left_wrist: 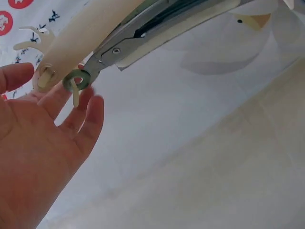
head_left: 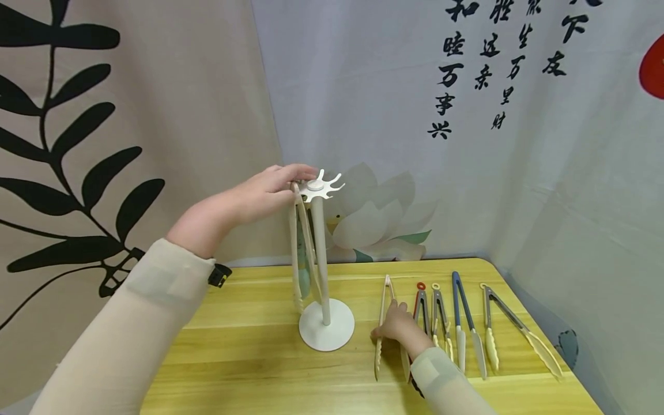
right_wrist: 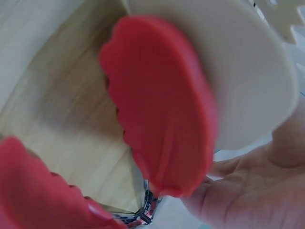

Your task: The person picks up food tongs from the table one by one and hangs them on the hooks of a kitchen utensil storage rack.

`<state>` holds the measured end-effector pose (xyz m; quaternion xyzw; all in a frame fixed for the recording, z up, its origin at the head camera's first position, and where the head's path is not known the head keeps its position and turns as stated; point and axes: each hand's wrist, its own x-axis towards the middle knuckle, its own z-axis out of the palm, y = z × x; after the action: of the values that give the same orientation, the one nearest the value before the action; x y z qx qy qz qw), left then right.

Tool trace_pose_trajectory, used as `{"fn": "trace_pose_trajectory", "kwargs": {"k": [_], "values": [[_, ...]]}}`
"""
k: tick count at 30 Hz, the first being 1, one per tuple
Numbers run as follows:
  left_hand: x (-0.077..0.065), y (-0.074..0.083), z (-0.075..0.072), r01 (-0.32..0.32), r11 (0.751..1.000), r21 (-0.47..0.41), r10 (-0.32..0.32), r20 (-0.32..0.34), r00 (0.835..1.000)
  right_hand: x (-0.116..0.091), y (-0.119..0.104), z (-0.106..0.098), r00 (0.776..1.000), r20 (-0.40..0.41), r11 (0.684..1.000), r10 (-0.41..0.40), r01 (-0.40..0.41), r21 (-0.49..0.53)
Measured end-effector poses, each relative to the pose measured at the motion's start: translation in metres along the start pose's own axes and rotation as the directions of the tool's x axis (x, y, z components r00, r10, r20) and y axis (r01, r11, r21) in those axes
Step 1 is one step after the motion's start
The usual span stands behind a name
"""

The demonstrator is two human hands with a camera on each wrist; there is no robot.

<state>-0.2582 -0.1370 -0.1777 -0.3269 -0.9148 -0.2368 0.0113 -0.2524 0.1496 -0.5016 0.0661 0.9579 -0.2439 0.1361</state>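
Note:
A white stand with a hooked top and round base stands on the table. My left hand is at its top, fingers spread near the hooks. Cream tongs hang there by a slot, beside steel-handled tongs whose green ring is over a hook, with fingertips right behind the ring. My right hand holds cream tongs on the table, fingers across both arms. Beside it lie red-tipped tongs, partly hidden by the hand in the head view.
Right of the right hand lie steel tongs with a cream ring, blue-handled tongs and wide-spread steel tongs with cream tips. The wooden table ends at a printed curtain behind.

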Motion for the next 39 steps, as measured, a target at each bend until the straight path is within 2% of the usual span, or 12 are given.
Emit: {"fn": "trace_pose_trajectory", "kwargs": {"k": [2,11,20,25,34,39], "values": [[0.0002,-0.0013,0.001,-0.025,1.0,-0.005,0.025,-0.005,1.0,0.0002,0.0011,0.0005,1.0,-0.004,1.0,-0.002,0.003,0.004],[-0.0029,-0.0062,0.003,-0.029,1.0,-0.004,0.029,0.023,0.999,0.0022,0.0034,0.0008,1.0,-0.004,1.0,-0.019,0.019,0.021],[0.0028,-0.0074,0.0013,-0.113,0.986,0.122,0.115,-0.008,0.993,0.0035,0.0043,0.0022,0.999,-0.025,0.998,-0.03,0.032,0.053],[0.0048,-0.009,0.001,-0.145,0.979,0.144,0.15,-0.021,0.989,0.0031,0.0049,0.0004,0.999,-0.034,0.994,-0.041,0.044,0.102],[0.0042,-0.0098,0.002,-0.148,0.975,0.166,0.156,-0.035,0.987,0.0018,0.0031,-0.0026,0.996,-0.047,0.979,-0.079,0.087,0.185],[0.0022,-0.0083,0.004,-0.133,0.968,0.214,0.146,-0.047,0.988,0.0004,0.002,-0.0051,0.993,-0.055,0.97,-0.109,0.118,0.214]]}}
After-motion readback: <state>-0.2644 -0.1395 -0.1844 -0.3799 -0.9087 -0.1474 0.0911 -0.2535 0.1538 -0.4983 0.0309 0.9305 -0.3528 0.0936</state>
